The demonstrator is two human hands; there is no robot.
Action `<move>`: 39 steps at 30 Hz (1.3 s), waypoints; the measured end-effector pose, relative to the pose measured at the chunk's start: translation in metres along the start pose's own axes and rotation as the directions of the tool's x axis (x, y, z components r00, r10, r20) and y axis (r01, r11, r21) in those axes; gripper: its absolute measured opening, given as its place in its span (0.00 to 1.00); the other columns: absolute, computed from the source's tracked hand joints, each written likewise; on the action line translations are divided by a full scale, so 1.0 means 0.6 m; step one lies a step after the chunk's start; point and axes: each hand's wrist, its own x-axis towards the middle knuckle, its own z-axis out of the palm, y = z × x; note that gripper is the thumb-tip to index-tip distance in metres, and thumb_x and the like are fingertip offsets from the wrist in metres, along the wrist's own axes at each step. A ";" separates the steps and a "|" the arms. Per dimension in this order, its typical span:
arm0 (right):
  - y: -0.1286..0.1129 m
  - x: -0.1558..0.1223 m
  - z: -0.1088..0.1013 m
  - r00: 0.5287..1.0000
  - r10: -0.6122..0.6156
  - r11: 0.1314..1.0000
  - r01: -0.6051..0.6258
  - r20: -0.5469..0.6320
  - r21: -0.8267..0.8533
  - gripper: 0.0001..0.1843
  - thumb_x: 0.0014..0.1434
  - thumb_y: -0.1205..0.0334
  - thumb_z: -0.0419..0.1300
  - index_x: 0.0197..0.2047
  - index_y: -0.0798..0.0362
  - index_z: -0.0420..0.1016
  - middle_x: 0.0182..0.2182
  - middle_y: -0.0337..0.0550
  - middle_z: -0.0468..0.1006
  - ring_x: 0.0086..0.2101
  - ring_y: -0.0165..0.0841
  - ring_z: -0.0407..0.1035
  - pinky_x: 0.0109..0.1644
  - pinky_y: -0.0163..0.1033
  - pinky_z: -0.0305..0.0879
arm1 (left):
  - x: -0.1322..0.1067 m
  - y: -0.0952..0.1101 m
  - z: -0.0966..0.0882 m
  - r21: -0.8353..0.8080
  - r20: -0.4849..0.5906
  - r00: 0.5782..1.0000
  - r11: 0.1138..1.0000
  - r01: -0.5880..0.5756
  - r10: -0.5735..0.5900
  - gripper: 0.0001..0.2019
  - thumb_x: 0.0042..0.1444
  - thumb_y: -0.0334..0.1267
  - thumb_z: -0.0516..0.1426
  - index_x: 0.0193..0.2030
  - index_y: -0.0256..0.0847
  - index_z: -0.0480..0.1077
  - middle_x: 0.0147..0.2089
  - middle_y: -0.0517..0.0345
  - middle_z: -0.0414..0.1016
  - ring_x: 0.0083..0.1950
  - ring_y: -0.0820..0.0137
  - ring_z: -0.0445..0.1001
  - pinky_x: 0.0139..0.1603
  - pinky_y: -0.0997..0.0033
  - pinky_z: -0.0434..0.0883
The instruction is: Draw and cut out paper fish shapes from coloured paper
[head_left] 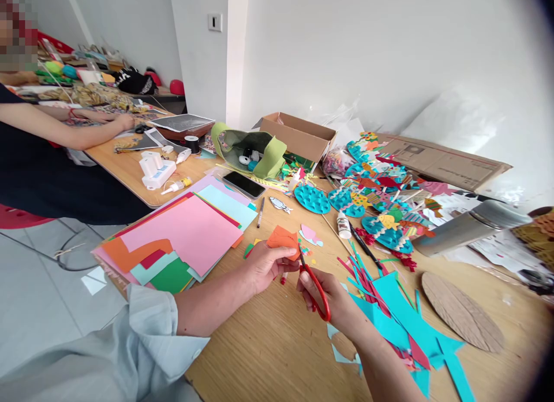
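My left hand [267, 266] pinches a small piece of orange paper [282, 238] above the wooden table [277, 344]. My right hand [331, 301] is closed round the red handles of a pair of scissors [315, 283], whose blades point up at the orange paper's edge. Both hands hover just over the tabletop, close together. Tiny coloured scraps lie under them.
A stack of coloured paper sheets [184, 234] lies left of my hands. Turquoise and red offcuts [398, 315] and a cardboard oval [461, 311] lie to the right. Behind are a phone [243, 184], glue bottle [343, 224], paper fish crafts [381, 188], a cardboard box [298, 135]. Another person's arms [64, 127] rest on the far table.
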 end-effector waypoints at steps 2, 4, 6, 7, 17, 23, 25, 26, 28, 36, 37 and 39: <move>0.002 0.000 0.001 1.000 0.001 1.000 -0.001 0.006 0.004 0.28 0.58 0.34 0.51 0.26 0.52 0.62 0.17 0.33 0.64 0.18 0.26 0.58 0.22 0.33 0.53 | 0.000 -0.001 0.000 0.037 -0.013 1.000 0.999 0.003 -0.002 0.12 0.37 0.35 0.67 0.29 0.33 0.73 0.28 0.55 0.75 0.28 0.70 0.75 0.32 0.71 0.70; 0.004 0.001 0.002 1.000 0.007 1.000 -0.007 0.016 0.011 0.28 0.58 0.34 0.51 0.26 0.52 0.62 0.17 0.33 0.64 0.18 0.26 0.59 0.21 0.32 0.53 | 0.000 -0.001 -0.001 0.065 -0.021 1.000 0.998 0.006 -0.004 0.11 0.38 0.35 0.67 0.28 0.33 0.73 0.27 0.55 0.75 0.28 0.69 0.75 0.30 0.72 0.69; 0.006 0.001 0.002 1.000 0.011 1.000 -0.011 0.019 0.013 0.28 0.58 0.34 0.51 0.25 0.52 0.61 0.17 0.34 0.64 0.18 0.26 0.59 0.21 0.32 0.52 | 0.001 -0.001 -0.001 0.074 -0.031 1.000 0.997 0.006 -0.004 0.10 0.37 0.35 0.66 0.27 0.33 0.73 0.26 0.55 0.75 0.27 0.69 0.75 0.30 0.72 0.69; 0.007 0.001 0.003 1.000 0.010 1.000 -0.010 0.017 0.011 0.28 0.58 0.34 0.51 0.25 0.52 0.61 0.16 0.34 0.64 0.18 0.26 0.59 0.20 0.32 0.52 | 0.001 -0.001 -0.002 0.076 -0.039 0.999 0.997 0.007 -0.004 0.10 0.37 0.35 0.66 0.26 0.34 0.72 0.25 0.55 0.75 0.26 0.70 0.74 0.30 0.72 0.68; 0.005 0.001 0.006 0.999 -0.027 0.999 0.028 0.023 -0.021 0.30 0.59 0.33 0.48 0.25 0.52 0.62 0.18 0.36 0.66 0.19 0.27 0.60 0.22 0.33 0.56 | 0.001 -0.001 0.000 0.144 -0.053 0.999 0.989 0.012 -0.004 0.11 0.36 0.36 0.65 0.29 0.34 0.73 0.26 0.56 0.75 0.25 0.70 0.73 0.23 0.74 0.63; 0.008 0.001 0.007 1.000 -0.017 1.000 0.017 0.024 0.000 0.29 0.60 0.34 0.48 0.26 0.53 0.63 0.18 0.34 0.64 0.19 0.27 0.61 0.22 0.33 0.56 | 0.003 -0.002 -0.001 0.161 -0.064 0.998 0.987 0.014 -0.004 0.11 0.36 0.36 0.65 0.27 0.34 0.73 0.25 0.56 0.74 0.24 0.70 0.72 0.21 0.74 0.62; 0.009 0.002 0.007 1.000 -0.014 1.000 0.014 0.019 0.001 0.29 0.59 0.33 0.48 0.27 0.53 0.63 0.18 0.34 0.64 0.19 0.27 0.62 0.22 0.33 0.56 | 0.003 -0.003 -0.002 0.167 -0.064 0.998 0.986 0.014 -0.003 0.11 0.36 0.37 0.65 0.27 0.34 0.73 0.25 0.55 0.74 0.24 0.70 0.72 0.21 0.74 0.62; 0.009 0.002 0.007 1.000 -0.013 1.000 0.013 0.017 0.000 0.29 0.59 0.33 0.48 0.27 0.53 0.63 0.19 0.34 0.64 0.19 0.27 0.62 0.22 0.33 0.56 | 0.003 -0.003 -0.002 0.169 -0.065 0.998 0.986 0.015 -0.004 0.11 0.36 0.37 0.65 0.27 0.33 0.73 0.25 0.55 0.74 0.24 0.70 0.72 0.20 0.74 0.62; 0.009 0.003 0.008 1.000 -0.012 1.000 0.012 0.018 -0.003 0.29 0.59 0.33 0.48 0.27 0.53 0.63 0.19 0.34 0.64 0.19 0.27 0.62 0.22 0.33 0.56 | 0.004 -0.004 -0.003 0.165 -0.074 0.997 0.986 0.014 -0.002 0.11 0.35 0.37 0.65 0.28 0.33 0.73 0.26 0.55 0.74 0.24 0.70 0.72 0.21 0.74 0.62; 0.012 0.002 0.008 1.000 -0.023 1.000 0.023 0.022 -0.005 0.29 0.60 0.34 0.47 0.26 0.52 0.63 0.17 0.34 0.64 0.18 0.27 0.60 0.22 0.33 0.55 | 0.003 -0.005 -0.003 0.149 -0.067 0.998 0.989 0.003 0.007 0.12 0.36 0.36 0.65 0.28 0.34 0.73 0.25 0.56 0.74 0.24 0.70 0.72 0.21 0.74 0.62; 0.012 0.002 0.008 1.000 -0.024 1.000 0.024 0.020 -0.011 0.29 0.60 0.33 0.47 0.26 0.52 0.62 0.17 0.34 0.64 0.18 0.27 0.59 0.22 0.33 0.55 | 0.003 -0.005 -0.003 0.146 -0.071 0.997 0.989 0.004 0.006 0.11 0.35 0.36 0.65 0.28 0.34 0.73 0.25 0.56 0.74 0.24 0.70 0.72 0.21 0.74 0.62; 0.013 0.002 0.008 1.000 -0.023 0.999 0.024 0.017 -0.022 0.29 0.60 0.33 0.47 0.26 0.52 0.62 0.17 0.34 0.64 0.18 0.27 0.59 0.22 0.33 0.54 | 0.004 -0.004 -0.002 0.140 -0.076 0.997 0.990 0.005 0.006 0.11 0.35 0.35 0.65 0.27 0.34 0.73 0.25 0.56 0.74 0.25 0.70 0.73 0.22 0.74 0.63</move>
